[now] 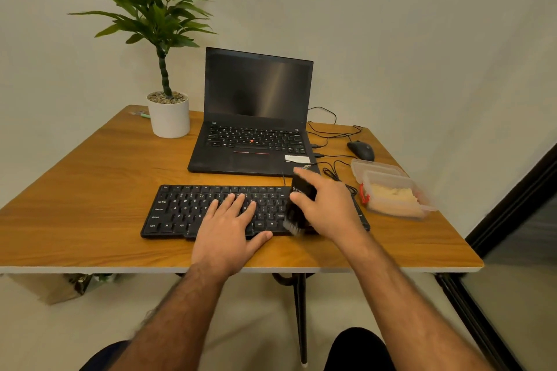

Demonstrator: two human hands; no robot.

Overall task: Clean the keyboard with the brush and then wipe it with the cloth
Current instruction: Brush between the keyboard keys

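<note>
- Head view: a person seated at a wooden table (90,178) works on a black keyboard (180,208) lying near its front edge
- The left hand (232,229) lies flat on the middle keys, fingers straight and spread, holding nothing and seemingly steadying the board
- The right hand (328,205) grips a black brush (300,202) over the keyboard's right end, thumb and fingers curled round its body, pale bristles pointing down at the near keys
- The brush is blurred; whether the bristles touch the keys cannot be told
- The cloth (391,196) appears to be the beige wad in a clear container (422,190) just right of the keyboard, untouched
- Judged from this, brushing is under way; the wipe is not yet begun
- Farther back stand an open laptop (256,117), a mouse (361,150) and a potted plant (167,93)
</note>
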